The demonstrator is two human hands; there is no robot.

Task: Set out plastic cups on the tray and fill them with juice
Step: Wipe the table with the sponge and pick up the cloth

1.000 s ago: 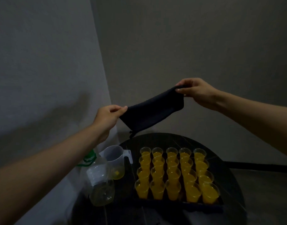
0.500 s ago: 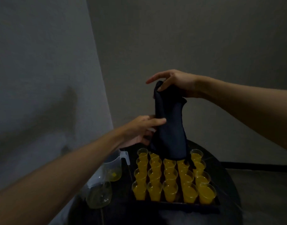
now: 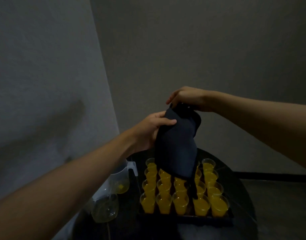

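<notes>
1. Now my left hand (image 3: 152, 130) grips the dark cloth (image 3: 176, 149) near its upper edge, thumb across it, and my right hand (image 3: 187, 99) pinches its top.
2. The filled cups (image 3: 181, 203) stand in rows on the tray (image 3: 200, 220), below the hanging cloth.
3. I judge it best to fold the cloth higher up, since the dangling cord (image 3: 192, 189) hangs close over the juice (image 3: 200, 207) and could dip in.

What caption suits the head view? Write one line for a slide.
Left hand and right hand hold a dark cloth above the juice-filled cups on the tray.
</notes>
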